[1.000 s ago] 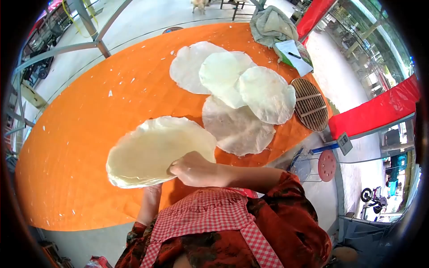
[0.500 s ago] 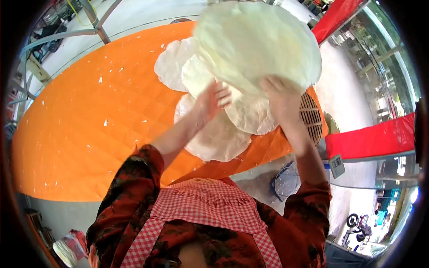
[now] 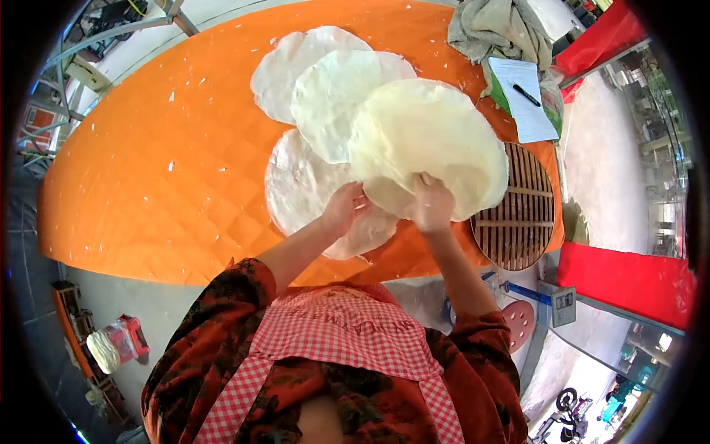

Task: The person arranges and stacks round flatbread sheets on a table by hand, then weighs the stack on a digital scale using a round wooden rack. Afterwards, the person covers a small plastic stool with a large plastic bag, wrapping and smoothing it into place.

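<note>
A large pale yellowish round sheet (image 3: 436, 133) lies over the right part of a group of thin whitish round sheets on the orange table cover (image 3: 185, 177). My right hand (image 3: 431, 203) pinches the large sheet at its near edge. Just left of it, my left hand (image 3: 345, 209) has its fingers apart near the sheet's lower left edge, above a translucent sheet (image 3: 296, 177). Behind these, one whitish sheet (image 3: 325, 103) overlaps another (image 3: 277, 74) at the upper left.
A round slatted wooden rack (image 3: 521, 214) sits at the table's right edge. Beyond it are a paper (image 3: 521, 111) with a black pen (image 3: 526, 95) and a grey cloth (image 3: 495, 29). A red stool (image 3: 518, 322) stands below the table edge.
The large sheet, raised and blurred half a second ago, has come down onto the group. Earlier it was at the near left. Both hands have moved rightward with it; the view has shifted.
</note>
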The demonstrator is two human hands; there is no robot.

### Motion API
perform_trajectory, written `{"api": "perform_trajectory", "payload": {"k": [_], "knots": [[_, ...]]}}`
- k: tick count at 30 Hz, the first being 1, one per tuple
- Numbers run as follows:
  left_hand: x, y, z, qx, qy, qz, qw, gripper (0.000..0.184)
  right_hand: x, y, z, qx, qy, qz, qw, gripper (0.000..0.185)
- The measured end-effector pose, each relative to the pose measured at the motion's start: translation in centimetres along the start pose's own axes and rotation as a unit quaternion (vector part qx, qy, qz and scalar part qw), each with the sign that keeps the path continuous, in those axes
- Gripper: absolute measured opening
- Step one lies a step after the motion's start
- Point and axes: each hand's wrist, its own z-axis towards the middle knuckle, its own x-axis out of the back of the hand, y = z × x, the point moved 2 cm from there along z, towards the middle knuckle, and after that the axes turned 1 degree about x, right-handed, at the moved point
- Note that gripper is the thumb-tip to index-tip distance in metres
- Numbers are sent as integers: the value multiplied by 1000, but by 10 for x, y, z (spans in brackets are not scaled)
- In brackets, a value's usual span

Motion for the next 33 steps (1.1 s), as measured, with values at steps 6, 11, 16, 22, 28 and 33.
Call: {"api": "perform_trajectory", "payload": {"k": [6, 11, 16, 22, 28, 33], "knots": [[-10, -2, 21, -17, -26, 67, 997, 30, -58, -7, -7, -37, -43, 3, 998, 12], [-23, 16, 15, -41, -29, 22, 998, 28, -7, -23, 23, -48, -33, 41, 997, 13], [2, -8, 43, 5, 33, 69, 997, 26, -68, -30, 7, -10, 1, -2, 1000, 19], [6, -5, 42, 42, -26, 43, 998, 19, -61, -49, 12, -4, -37, 28, 999, 34], [-11, 33, 17, 98, -66, 64, 991, 15, -63, -28, 26, -31, -93, 155, 983, 38], [25, 72, 38, -200, 163, 125, 958, 37, 61, 37, 170, -166, -130, -112, 971, 33]]}}
